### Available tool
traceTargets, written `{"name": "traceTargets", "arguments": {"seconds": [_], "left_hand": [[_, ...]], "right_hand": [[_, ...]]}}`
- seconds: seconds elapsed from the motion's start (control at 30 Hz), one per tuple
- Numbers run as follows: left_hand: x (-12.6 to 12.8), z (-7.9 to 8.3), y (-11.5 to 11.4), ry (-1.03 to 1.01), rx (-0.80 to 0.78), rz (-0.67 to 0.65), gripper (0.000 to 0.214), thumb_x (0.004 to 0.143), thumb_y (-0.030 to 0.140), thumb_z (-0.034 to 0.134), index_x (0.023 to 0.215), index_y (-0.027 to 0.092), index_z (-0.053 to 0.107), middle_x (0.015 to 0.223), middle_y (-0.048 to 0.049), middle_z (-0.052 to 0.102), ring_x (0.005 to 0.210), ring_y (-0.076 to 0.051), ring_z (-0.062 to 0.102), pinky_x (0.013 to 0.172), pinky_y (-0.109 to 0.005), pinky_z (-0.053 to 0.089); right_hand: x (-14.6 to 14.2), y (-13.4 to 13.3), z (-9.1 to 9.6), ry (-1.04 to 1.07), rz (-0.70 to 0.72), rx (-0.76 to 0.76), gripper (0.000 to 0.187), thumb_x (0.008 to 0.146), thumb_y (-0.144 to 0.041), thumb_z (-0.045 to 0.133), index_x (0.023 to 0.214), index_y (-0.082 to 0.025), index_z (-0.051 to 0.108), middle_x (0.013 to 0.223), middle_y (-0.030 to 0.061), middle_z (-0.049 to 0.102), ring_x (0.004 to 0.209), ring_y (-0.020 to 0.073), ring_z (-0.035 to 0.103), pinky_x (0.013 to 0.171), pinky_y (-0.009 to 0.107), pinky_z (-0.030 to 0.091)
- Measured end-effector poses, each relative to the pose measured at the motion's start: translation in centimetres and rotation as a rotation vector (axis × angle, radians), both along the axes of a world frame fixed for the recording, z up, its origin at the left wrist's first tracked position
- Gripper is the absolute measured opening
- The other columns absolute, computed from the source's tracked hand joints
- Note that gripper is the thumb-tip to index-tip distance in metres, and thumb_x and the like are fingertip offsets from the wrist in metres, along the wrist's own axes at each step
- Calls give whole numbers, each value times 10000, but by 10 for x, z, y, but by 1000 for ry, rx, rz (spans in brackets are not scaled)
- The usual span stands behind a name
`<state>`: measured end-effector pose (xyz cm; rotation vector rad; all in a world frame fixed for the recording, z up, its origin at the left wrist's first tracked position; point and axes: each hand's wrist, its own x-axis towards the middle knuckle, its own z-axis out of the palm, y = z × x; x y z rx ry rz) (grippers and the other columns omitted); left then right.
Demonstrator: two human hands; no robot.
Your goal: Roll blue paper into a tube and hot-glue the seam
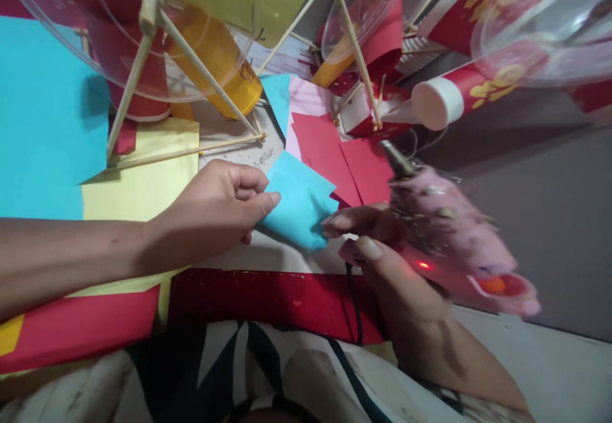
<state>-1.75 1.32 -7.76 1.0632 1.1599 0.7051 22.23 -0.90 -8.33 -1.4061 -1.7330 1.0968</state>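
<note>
Near the front edge of the pale, marked desk (277, 258), a light-blue folded-looking piece of paper (299, 200) lies between the two hands; the left hand (224, 203) is half closed, its thumb tip over the paper's left edge, though whether it pinches the paper I cannot tell; the right hand (396, 276) grips a pink, stained glue gun (444, 219), whose metal nozzle points towards the far edge of the desk, with a small red light glowing on its body; a fingertip of that hand is at the paper's right corner, and whether it touches I cannot tell.

A thin black cord (354, 302) hangs over the red strip (268, 302) along the front edge; just beyond the blue paper lie flat red paper pieces (329, 155); towards the left edge a large bright-blue sheet (43, 117) lies partly over a pale-yellow sheet (143, 193); towards the far edge rise a frame of pale wooden sticks (131, 94) and a translucent orange plastic cup (227, 69), tilted; towards the far right corner is a red-and-white tube with yellow print (473, 91).
</note>
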Motion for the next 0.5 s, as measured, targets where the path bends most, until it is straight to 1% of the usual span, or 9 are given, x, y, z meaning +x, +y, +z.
{"name": "traceTargets", "arguments": {"seconds": [0.07,0.1,0.17,0.27,0.33,0.4,0.5], "left_hand": [[-1,1,-2,17,39,-49,342,877,225,609,566,166,480,434,65,496,373,-22,373,360,-114,246],[-2,1,-2,34,32,-78,357,877,223,606,557,169,457,426,66,487,370,-23,358,356,-117,238],[-3,0,0,77,-21,-133,379,880,214,589,547,181,410,412,61,492,367,-38,393,359,-126,282],[-3,-1,5,143,-92,-172,366,899,219,555,566,194,405,402,42,531,378,-71,490,385,-145,367],[-3,-1,8,171,-122,-172,348,908,239,553,584,192,434,394,34,544,357,-71,481,380,-147,361],[-4,0,10,164,-138,-174,334,910,261,564,601,187,462,396,27,560,339,-65,458,373,-147,351],[-6,-2,12,117,-144,-177,300,913,287,575,643,184,496,421,10,601,343,-77,495,376,-149,367]], "right_hand": [[0,4,-2,18,-4,-68,203,866,-501,644,991,-346,690,999,29,696,929,227,676,628,340,568],[-2,7,-3,53,-3,-96,205,854,-477,674,986,-321,695,999,27,705,921,215,681,644,323,572],[-4,12,-4,87,0,-125,197,843,-442,708,975,-296,699,998,9,717,922,183,686,718,292,577],[-7,19,-5,89,-30,-91,172,845,-408,722,961,-281,715,1004,-4,721,956,162,678,830,274,556],[-7,21,-5,92,-59,-65,177,851,-409,718,972,-281,726,1013,-4,720,986,163,670,895,281,535],[-6,22,-5,125,-93,-54,180,858,-408,711,983,-280,730,1003,-1,721,967,164,673,905,293,532],[-4,21,-2,205,-141,-38,132,873,-387,699,958,-294,736,987,-7,718,900,148,675,828,272,554]]}}
